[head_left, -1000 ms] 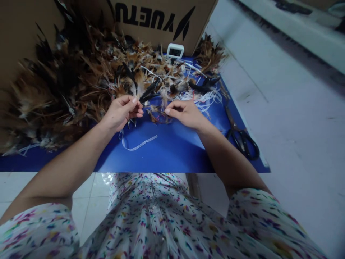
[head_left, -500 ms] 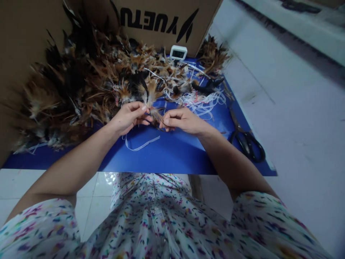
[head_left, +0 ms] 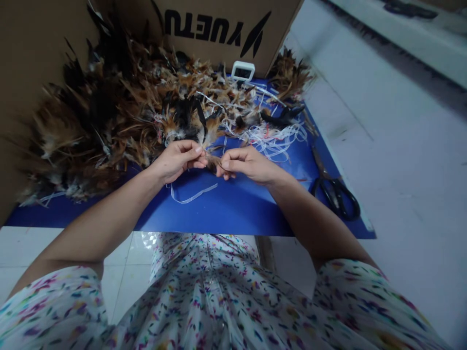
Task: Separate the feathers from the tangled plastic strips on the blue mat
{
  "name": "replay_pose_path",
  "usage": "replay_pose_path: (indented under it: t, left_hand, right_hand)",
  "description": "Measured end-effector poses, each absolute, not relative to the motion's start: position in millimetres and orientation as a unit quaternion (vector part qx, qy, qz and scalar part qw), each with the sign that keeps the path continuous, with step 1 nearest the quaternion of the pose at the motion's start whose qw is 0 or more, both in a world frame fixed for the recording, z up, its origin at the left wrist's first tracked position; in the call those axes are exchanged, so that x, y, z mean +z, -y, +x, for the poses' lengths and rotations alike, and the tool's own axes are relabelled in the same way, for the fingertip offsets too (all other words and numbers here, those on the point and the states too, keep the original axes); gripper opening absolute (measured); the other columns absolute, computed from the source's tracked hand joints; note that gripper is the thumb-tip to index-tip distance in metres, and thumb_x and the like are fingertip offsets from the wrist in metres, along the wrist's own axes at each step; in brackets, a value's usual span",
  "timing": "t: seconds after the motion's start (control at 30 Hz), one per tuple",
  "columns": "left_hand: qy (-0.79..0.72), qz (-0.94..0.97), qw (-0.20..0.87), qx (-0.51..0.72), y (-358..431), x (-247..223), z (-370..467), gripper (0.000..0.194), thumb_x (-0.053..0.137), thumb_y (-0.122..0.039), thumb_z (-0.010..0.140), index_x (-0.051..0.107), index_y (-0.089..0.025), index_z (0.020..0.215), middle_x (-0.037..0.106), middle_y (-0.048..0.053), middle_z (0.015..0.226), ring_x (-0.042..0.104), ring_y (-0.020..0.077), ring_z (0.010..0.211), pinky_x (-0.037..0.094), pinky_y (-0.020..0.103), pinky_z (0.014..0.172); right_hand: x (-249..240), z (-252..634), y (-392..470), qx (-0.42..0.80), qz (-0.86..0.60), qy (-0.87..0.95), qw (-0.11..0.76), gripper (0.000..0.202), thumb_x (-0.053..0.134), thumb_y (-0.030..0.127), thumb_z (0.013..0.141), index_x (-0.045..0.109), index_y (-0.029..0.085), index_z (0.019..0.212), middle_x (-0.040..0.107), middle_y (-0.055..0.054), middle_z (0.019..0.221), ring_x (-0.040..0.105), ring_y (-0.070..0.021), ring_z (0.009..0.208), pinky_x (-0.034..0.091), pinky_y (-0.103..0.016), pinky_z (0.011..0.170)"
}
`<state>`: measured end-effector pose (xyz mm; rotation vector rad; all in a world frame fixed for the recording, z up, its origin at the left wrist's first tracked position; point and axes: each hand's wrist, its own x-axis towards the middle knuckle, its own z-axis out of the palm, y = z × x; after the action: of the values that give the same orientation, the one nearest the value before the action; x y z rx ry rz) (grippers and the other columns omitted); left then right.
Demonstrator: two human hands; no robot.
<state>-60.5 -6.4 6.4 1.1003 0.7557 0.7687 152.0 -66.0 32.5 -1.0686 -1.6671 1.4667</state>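
Observation:
My left hand point(head_left: 184, 158) is closed in a pinch on a brown feather point(head_left: 212, 161), near the middle of the blue table top point(head_left: 219, 214). My right hand point(head_left: 244, 163) pinches the other end of the same feather, so it spans the small gap between my fingertips. A large heap of brown and black feathers point(head_left: 134, 97) lies just beyond and to the left of my hands. Beneath my left hand a thin white ribbon point(head_left: 193, 195) curls on the blue surface. The exact grip points are partly hidden by my fingers.
Black-handled scissors point(head_left: 335, 194) lie at the table's right edge. Tangled white ribbons point(head_left: 279, 141) sit beyond my right hand. A small white digital display point(head_left: 242, 71) stands before a cardboard box point(head_left: 219, 48). Another feather bunch point(head_left: 290, 73) is at the back right.
My left hand has shifted slightly right, closer to my right hand, and its fingers are drawn closer together. The right hand is nearly unmoved.

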Motion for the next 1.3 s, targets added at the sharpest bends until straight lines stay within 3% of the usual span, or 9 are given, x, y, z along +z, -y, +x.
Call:
replay_pose_path:
  t: [0.2, 0.3, 0.47, 0.6, 0.77, 1.07, 1.3]
  left_hand:
    - [-0.343, 0.474, 0.727, 0.360, 8.1, 10.1, -59.1, 0.030, 0.091, -0.029, 0.065, 0.067, -0.011, 0.068, 0.069, 0.002, 0.065, 0.065, 0.0070, 0.056, 0.057, 0.016, 0.060]
    - [-0.359, 0.455, 0.730, 0.361, 8.1, 10.4, -58.9, 0.021, 0.086, -0.022, 0.071, 0.068, -0.011, 0.069, 0.067, 0.000, 0.065, 0.062, 0.0051, 0.054, 0.057, 0.015, 0.061]
    - [-0.363, 0.427, 0.749, 0.354, 9.2, 11.1, -57.4, 0.015, 0.080, -0.017, 0.076, 0.069, -0.011, 0.068, 0.066, 0.000, 0.063, 0.061, 0.0036, 0.054, 0.055, 0.012, 0.060]
    - [-0.345, 0.430, 0.763, 0.339, 11.8, 10.8, -55.3, 0.020, 0.084, -0.020, 0.073, 0.067, -0.010, 0.066, 0.064, 0.000, 0.059, 0.060, 0.0039, 0.052, 0.055, 0.011, 0.059]
    - [-0.329, 0.435, 0.770, 0.330, 12.7, 8.0, -55.0, 0.023, 0.087, -0.022, 0.070, 0.068, -0.010, 0.068, 0.065, 0.001, 0.058, 0.062, 0.0054, 0.052, 0.055, 0.012, 0.055]
    - [-0.313, 0.447, 0.780, 0.305, 11.8, 4.8, -56.3, 0.025, 0.085, -0.028, 0.073, 0.067, -0.011, 0.072, 0.067, 0.002, 0.063, 0.064, 0.0081, 0.053, 0.055, 0.016, 0.052]
    - [-0.267, 0.457, 0.802, 0.277, 15.1, 3.6, -55.9, 0.035, 0.091, -0.035, 0.062, 0.069, -0.010, 0.072, 0.068, 0.003, 0.066, 0.063, 0.0083, 0.054, 0.056, 0.018, 0.051]
  right_hand:
    - [27.7, 149.7, 63.5, 0.570, -0.406, 0.624, 0.349, 0.027, 0.062, 0.038, 0.087, 0.064, 0.015, 0.072, 0.073, -0.005, 0.076, 0.062, -0.0092, 0.060, 0.043, -0.021, 0.053]
    - [19.6, 148.6, 58.7, 0.577, -0.427, 0.584, 0.379, 0.028, 0.058, 0.043, 0.088, 0.064, 0.016, 0.086, 0.072, -0.004, 0.074, 0.061, -0.0105, 0.057, 0.042, -0.022, 0.049]
    - [5.8, 141.2, 55.9, 0.442, -0.434, 0.645, 0.446, 0.038, 0.080, 0.044, 0.073, 0.064, 0.019, 0.098, 0.069, 0.000, 0.083, 0.061, -0.0100, 0.069, 0.050, -0.023, 0.063]
    - [4.2, 134.2, 59.3, 0.334, -0.411, 0.710, 0.464, 0.034, 0.073, 0.051, 0.082, 0.071, 0.019, 0.096, 0.070, -0.002, 0.088, 0.062, -0.0123, 0.076, 0.050, -0.026, 0.071]
    - [7.9, 133.3, 61.7, 0.219, -0.407, 0.757, 0.463, 0.029, 0.063, 0.048, 0.092, 0.073, 0.022, 0.086, 0.074, -0.004, 0.086, 0.064, -0.0148, 0.078, 0.050, -0.030, 0.076]
    - [9.1, 134.4, 66.7, 0.205, -0.470, 0.671, 0.536, 0.028, 0.061, 0.049, 0.091, 0.069, 0.022, 0.094, 0.069, -0.003, 0.088, 0.063, -0.0151, 0.077, 0.052, -0.031, 0.075]
    - [9.5, 133.4, 67.9, 0.179, -0.477, 0.681, 0.526, 0.028, 0.059, 0.049, 0.093, 0.068, 0.022, 0.094, 0.067, -0.003, 0.087, 0.062, -0.0157, 0.078, 0.051, -0.032, 0.079]
